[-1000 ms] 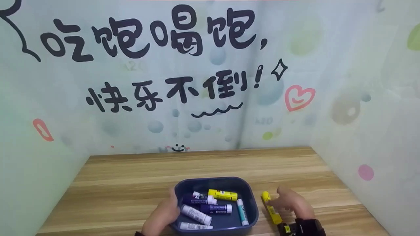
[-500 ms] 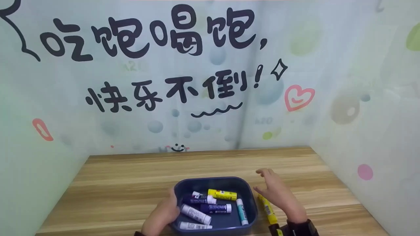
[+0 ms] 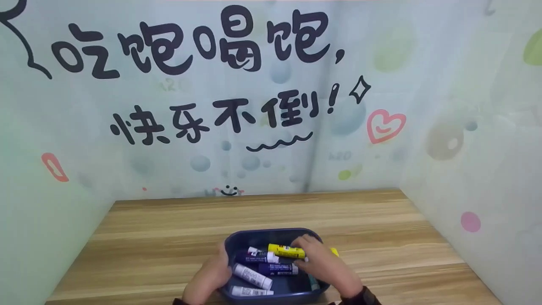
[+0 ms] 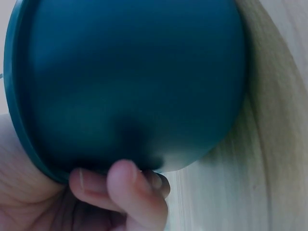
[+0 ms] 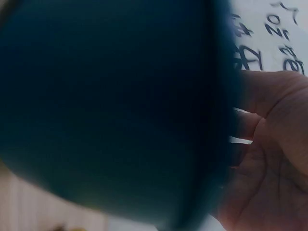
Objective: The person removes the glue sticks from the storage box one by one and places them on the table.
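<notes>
Although the wooden table (image 3: 161,237) is the largest surface in view, the work centres on the dark blue tray (image 3: 237,241) standing at its near edge. The tray looks like moulded plastic: stiff, light, with a smooth rounded wall that could slip under a loose hold. The left hand (image 3: 207,277) grips the tray's left rim, thumb on the inside and fingers curled under the outer wall, as the left wrist view confirms (image 4: 120,192). This rim is judged the soundest place to steady it.

The right hand (image 3: 326,267) reaches over the tray's right side, fingers bent down over its contents. Whether it has closed on anything cannot be told; its fingertips lie at the end of the yellow glue stick (image 3: 287,251), and the right wrist view is filled by blurred tray wall.

Inside lie several small cylindrical sticks: the yellow one near the far wall, two dark purple sticks (image 3: 277,269) at the middle, and two white sticks (image 3: 253,277) toward the near left. These are judged light, rigid and smooth-sided, prone to rolling. Each is best pinched across the middle of the barrel, not at the cap.

A second yellow stick (image 3: 335,251) shows just beyond the right hand, outside the tray.
</notes>
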The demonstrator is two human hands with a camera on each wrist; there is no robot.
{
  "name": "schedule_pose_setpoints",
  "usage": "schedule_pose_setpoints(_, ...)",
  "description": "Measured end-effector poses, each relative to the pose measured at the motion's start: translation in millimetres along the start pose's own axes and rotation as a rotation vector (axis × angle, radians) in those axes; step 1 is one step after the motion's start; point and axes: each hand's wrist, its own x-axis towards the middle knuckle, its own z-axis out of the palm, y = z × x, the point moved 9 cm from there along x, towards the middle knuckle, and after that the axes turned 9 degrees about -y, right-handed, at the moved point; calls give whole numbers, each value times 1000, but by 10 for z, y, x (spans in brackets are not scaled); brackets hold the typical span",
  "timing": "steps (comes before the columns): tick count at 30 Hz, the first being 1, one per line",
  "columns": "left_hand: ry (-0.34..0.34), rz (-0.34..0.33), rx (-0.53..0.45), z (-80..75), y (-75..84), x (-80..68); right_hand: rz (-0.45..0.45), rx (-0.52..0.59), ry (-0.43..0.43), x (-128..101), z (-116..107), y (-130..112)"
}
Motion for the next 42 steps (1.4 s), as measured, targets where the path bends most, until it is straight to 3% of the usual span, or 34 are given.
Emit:
schedule_pose_setpoints(6, 10, 14, 2, -1, -2, 9, -69, -72, -10, 100, 271, -98)
schedule_pose_setpoints(12, 4, -10, 7, 7, -12, 9, -30, -94, -87, 190, 499, -52)
schedule_pose_setpoints(27, 7, -16, -2, -1, -15, 13, -19, -86, -103, 217, 532, -28)
schedule_pose_setpoints(35, -46, -74, 8, 39, -53, 24, -39, -97, -101, 214, 522, -40)
schedule_pose_setpoints(42, -21, -73, 10, 22, -44, 14, -49, -89, -105, 215, 509, -58)
